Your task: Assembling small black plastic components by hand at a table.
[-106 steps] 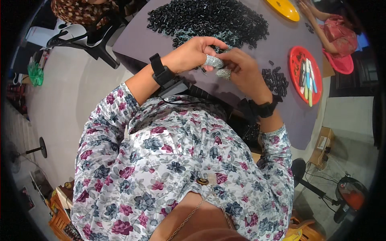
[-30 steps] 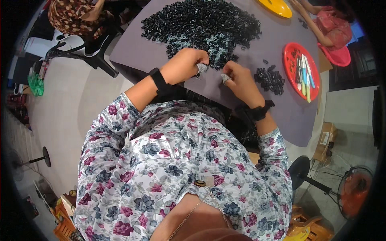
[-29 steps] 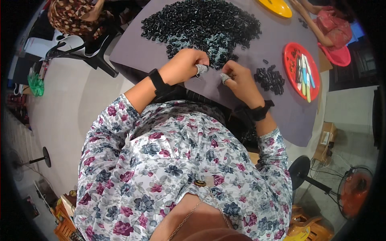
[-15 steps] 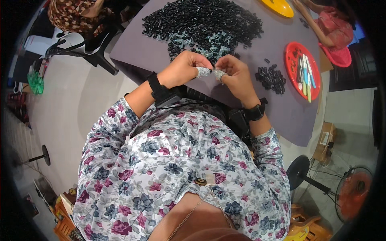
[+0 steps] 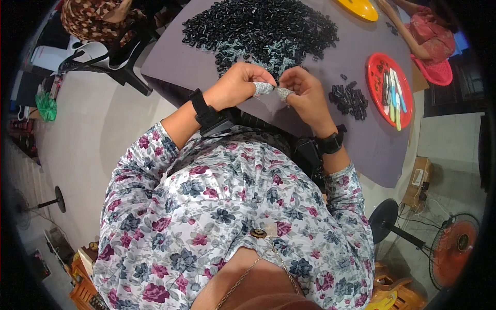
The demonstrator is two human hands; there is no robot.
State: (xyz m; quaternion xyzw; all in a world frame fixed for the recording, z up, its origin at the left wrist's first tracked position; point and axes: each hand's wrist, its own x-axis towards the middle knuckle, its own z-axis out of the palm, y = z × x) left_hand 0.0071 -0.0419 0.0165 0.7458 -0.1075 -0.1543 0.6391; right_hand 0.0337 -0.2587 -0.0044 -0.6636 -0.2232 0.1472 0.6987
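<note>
My left hand and my right hand meet at the near edge of the table, fingertips almost touching. Both are closed in a pinch on a small black piece, mostly hidden by the fingers. A whitish wrapping covers each thumb. Just beyond the hands spreads a large heap of small black pieces, with pale greenish-clear bits among its nearer part. To the right of my right hand lies a smaller pile of black pieces.
A red tray at the right holds several knife-like tools with white, blue and green handles. A yellow tray sits at the far edge. Two other people sit around the grey-covered table. A fan stands at lower right.
My hands stay pinched together at the same spot, with only slight shifts of the fingers. The left fingertips have moved a little to the right.
</note>
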